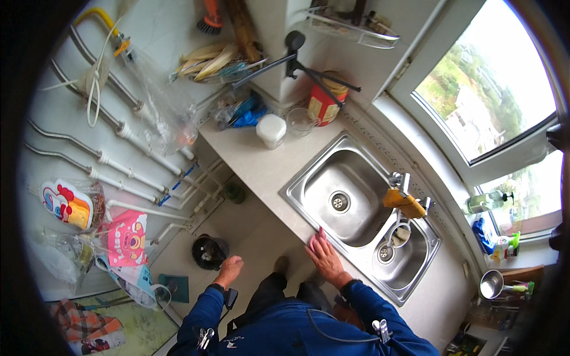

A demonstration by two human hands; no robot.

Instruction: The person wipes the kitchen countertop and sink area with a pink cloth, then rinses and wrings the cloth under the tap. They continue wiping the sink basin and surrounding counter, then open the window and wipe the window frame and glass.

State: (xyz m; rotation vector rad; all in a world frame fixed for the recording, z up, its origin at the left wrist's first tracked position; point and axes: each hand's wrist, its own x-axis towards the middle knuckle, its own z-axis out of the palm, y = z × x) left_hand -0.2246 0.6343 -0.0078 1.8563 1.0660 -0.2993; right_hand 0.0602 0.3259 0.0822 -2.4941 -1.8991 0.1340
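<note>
My right hand [326,257] lies flat on the front edge of the countertop [256,164], fingers apart, fingertips beside the rim of the stainless-steel double sink [299,208]. My left hand [229,269] hangs over the floor with its fingers curled in; nothing shows in it. Below it stands a round black waste bin [205,251] with some refuse inside. Over the sink's divider a yellow-orange cloth [403,203] drapes the faucet [403,184]. A white strainer-like holder [399,236] with a pale scrubber hangs above the small basin.
A white-lidded jar [271,130], a clear cup [302,122] and a red tub [327,100] stand at the counter's far corner. A black bracket [294,58] juts out above them. Pipes [151,153] line the left wall. A soap bottle [487,201] sits on the windowsill.
</note>
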